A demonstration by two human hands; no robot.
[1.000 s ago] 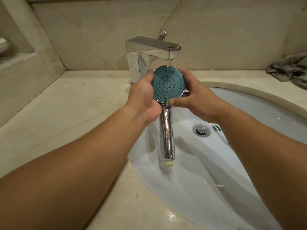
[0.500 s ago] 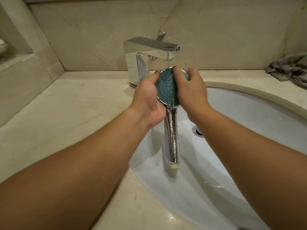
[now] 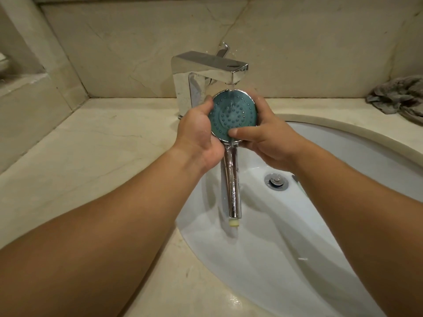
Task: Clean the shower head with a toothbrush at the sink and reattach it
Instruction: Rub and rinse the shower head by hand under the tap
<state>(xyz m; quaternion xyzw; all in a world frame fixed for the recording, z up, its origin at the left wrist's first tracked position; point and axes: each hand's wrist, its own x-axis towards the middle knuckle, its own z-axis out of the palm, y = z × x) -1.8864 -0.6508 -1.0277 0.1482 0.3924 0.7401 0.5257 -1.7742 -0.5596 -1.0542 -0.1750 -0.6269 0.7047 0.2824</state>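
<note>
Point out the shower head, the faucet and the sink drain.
shower head (image 3: 233, 115): head view, on the teal nozzle face.
faucet (image 3: 206, 62): head view, on the chrome spout's flat top.
sink drain (image 3: 276, 181): head view, on the metal stopper in the basin.

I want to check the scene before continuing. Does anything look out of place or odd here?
Little stands out. A crumpled grey cloth lies bunched on the counter at far right. The shower head, held by the left hand and right hand, sits under the running tap, over the sink.
</note>
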